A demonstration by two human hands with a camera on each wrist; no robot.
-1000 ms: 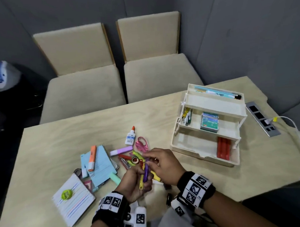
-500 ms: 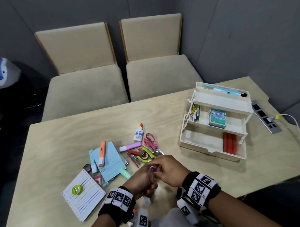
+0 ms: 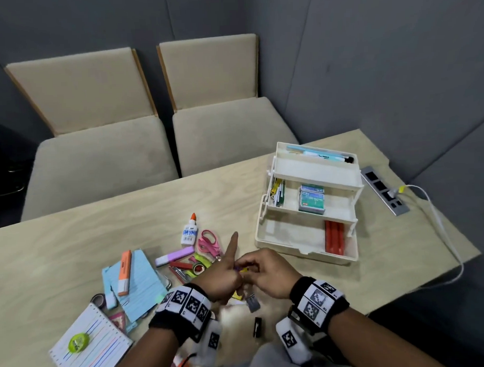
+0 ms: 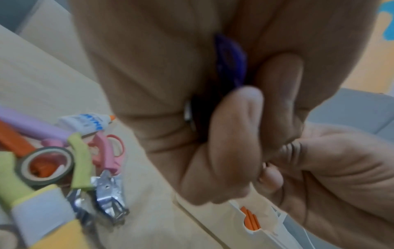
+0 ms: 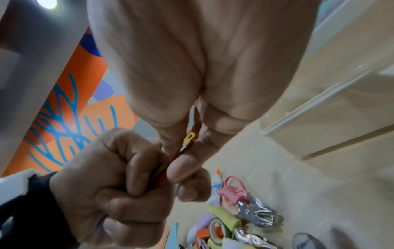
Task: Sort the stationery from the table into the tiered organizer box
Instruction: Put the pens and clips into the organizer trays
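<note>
Your left hand (image 3: 222, 277) and right hand (image 3: 266, 270) met above the counter (image 3: 73, 244), both pinching small purple and yellow cutters (image 3: 242, 269), left forefinger pointing out.

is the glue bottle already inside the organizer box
No, the glue bottle lies on the table beside the pink scissors, well apart from the organizer box.
</note>
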